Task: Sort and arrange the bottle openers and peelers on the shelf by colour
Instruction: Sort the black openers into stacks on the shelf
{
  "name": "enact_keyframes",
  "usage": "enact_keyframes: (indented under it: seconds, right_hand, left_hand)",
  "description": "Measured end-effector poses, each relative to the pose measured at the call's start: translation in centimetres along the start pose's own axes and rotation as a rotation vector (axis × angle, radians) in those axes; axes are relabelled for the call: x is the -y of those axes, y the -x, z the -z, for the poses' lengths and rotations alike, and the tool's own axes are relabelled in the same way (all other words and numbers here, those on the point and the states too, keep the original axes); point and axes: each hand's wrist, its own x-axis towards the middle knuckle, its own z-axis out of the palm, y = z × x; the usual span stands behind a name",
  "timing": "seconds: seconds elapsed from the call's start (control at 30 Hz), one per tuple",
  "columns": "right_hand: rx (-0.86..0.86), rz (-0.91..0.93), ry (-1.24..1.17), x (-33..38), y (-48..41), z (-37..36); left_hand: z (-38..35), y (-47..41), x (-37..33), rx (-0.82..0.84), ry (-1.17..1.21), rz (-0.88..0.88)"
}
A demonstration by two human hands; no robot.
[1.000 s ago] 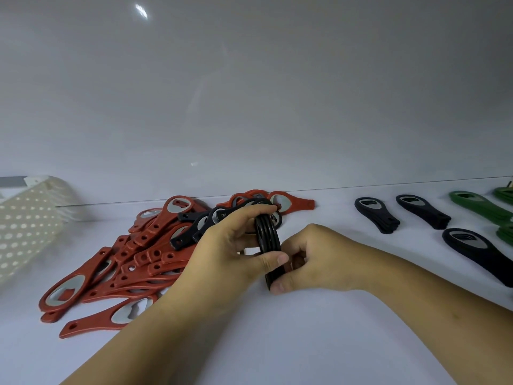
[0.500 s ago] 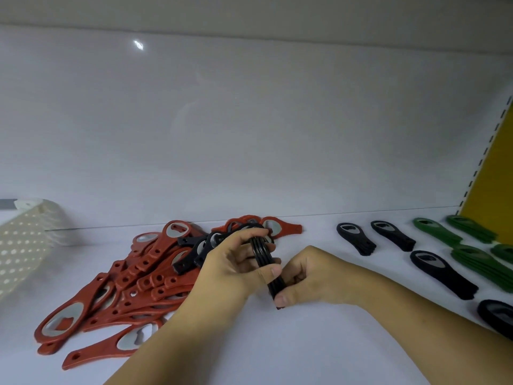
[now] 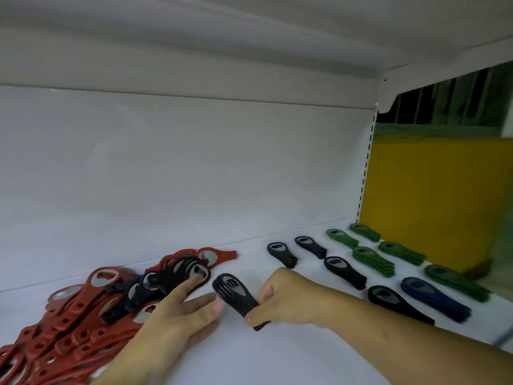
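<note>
On the white shelf (image 3: 249, 357), I am gripping a stack of black bottle openers (image 3: 233, 294) by its handle end, my right hand (image 3: 283, 297) curling round it. My left hand (image 3: 172, 320) is lying with straight, spread fingers on the red-and-black pile (image 3: 72, 329). Sorted black stacks (image 3: 344, 273), green stacks (image 3: 373, 259) and a blue stack (image 3: 433, 298) are sitting rightward.

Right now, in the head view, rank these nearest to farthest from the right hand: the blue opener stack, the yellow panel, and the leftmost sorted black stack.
1. Leftmost sorted black stack, just behind the right hand, which grips a black opener bundle.
2. Blue opener stack, farther right, toward the front of the shelf.
3. Yellow panel, beyond the right end of the shelf.
</note>
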Motion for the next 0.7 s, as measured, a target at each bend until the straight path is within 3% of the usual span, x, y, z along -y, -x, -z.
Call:
enact_keyframes:
  seconds: [0.2, 0.33, 0.53, 0.63, 0.7]
  right_hand:
    - [-0.247, -0.294, 0.206, -3.6, 1.5, 4.8]
    - [-0.270, -0.382, 0.336, -5.0, 1.7, 6.8]
    - [-0.234, -0.383, 0.621, -4.5, 0.8, 7.2]
    - [-0.376, -0.310, 0.861, -3.3, 0.7, 6.8]
    - [-0.482, -0.201, 0.839, -2.8, 0.0, 5.9]
  left_hand:
    - [0.3, 0.0, 0.3, 0.016, -0.074, 0.090]
    - [0.1, 0.1, 0.3, 0.021, -0.125, 0.112]
    - [-0.4, 0.5, -0.2, -0.029, -0.168, 0.128]
    - [-0.7, 0.6, -0.4, -0.040, -0.177, 0.124]
    - [-0.8, 0.6, -0.4, -0.060, -0.170, 0.122]
